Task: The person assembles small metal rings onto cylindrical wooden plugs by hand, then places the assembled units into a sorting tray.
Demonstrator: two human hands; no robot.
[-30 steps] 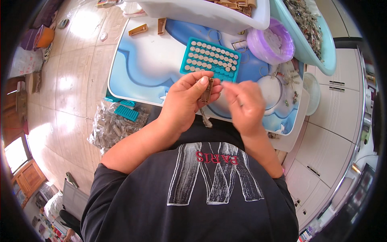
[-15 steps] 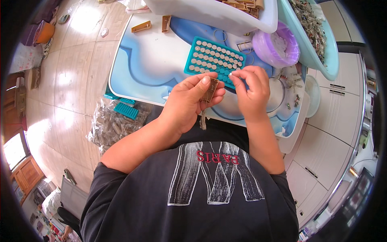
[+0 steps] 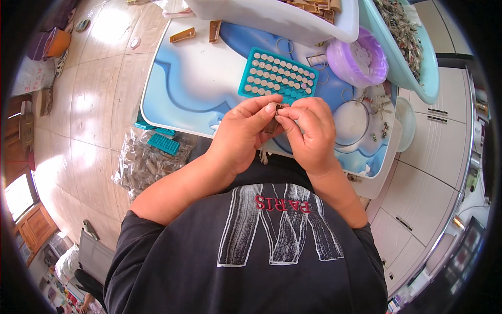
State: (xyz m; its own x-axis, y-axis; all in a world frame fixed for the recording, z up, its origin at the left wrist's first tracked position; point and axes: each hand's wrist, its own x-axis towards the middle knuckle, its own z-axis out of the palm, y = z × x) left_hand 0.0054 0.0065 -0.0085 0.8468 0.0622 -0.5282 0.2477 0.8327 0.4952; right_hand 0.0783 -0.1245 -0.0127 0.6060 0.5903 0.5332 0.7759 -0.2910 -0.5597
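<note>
Evidently fine finger work, done over the blue-and-white counter (image 3: 198, 73). Along its far side, a long white tub (image 3: 272, 21); just nearer, a teal tray (image 3: 291, 95) holding rows of pale discs, some near-side pockets bare. Left hand (image 3: 241, 128): grip clamped, thumb against fingers, on a small brown casing (image 3: 271, 126), held up short of the tray. Right hand (image 3: 312, 131): thumb and forefinger at the casing's upper end; whether that grip is closed on anything, I cannot tell, the fingers hide it. My judgement: keep the left thumb firm yet clear of that end, casing square to the right fingertips, and press straight, lightly. A skewed push could slip or mark the plastic. Working lower, nearer the counter, would make a dropped piece easier to recover.
</note>
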